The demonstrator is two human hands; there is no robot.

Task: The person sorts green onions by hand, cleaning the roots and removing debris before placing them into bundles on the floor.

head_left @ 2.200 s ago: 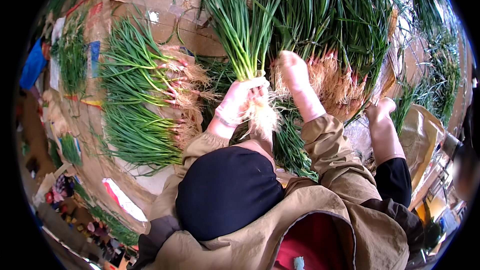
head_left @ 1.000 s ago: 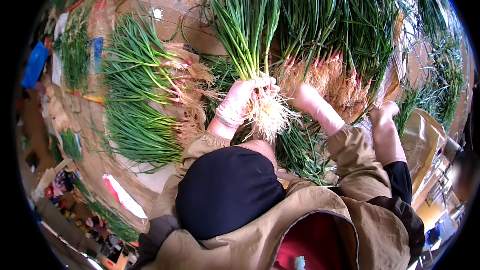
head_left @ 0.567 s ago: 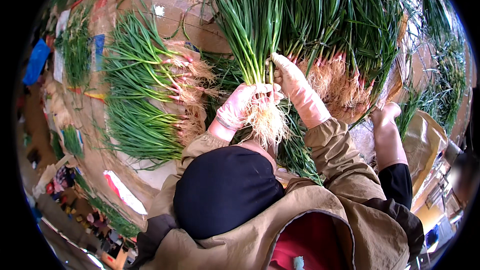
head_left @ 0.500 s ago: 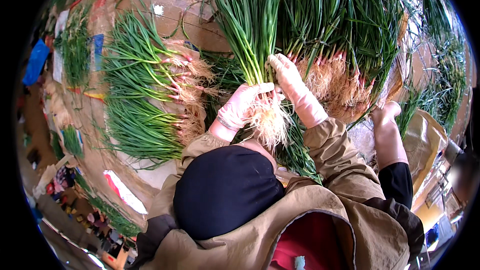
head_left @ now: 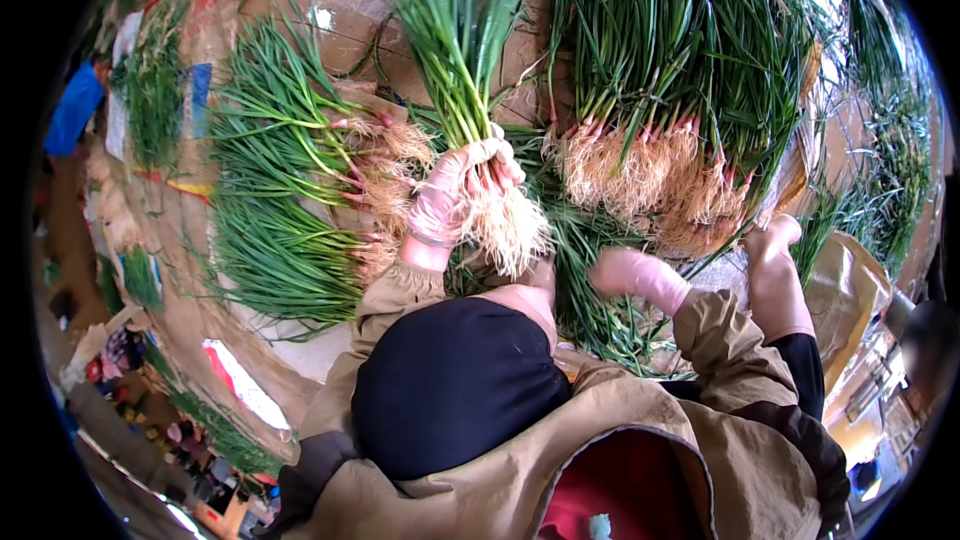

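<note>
My left hand point(head_left: 462, 178), in a thin pale glove, is wrapped round the lower stems of a bunch of green garlic point(head_left: 455, 65). The bunch stands nearly upright in the picture, green leaves at the far end, pinkish stem bases and pale stringy roots point(head_left: 505, 230) spilling out below the fist. Well to the right, apart from the bunch, my right hand point(head_left: 635, 275) hovers over loose green leaves point(head_left: 590, 305). Motion smears its fingers, so their pose does not show.
On the left lies a row of green garlic point(head_left: 280, 200), roots toward me. A thicker row point(head_left: 650, 50) spreads at the far right, roots nearest. A bare foot point(head_left: 770, 240) rests beside it, near a tan sheet point(head_left: 848, 285). More greens point(head_left: 155, 105) lie at the far left.
My right hand has let go of the bunch and moved down to the right. My left hand has shifted slightly left and up, its fingers now wrapped round the stems, and the bunch leans further left.
</note>
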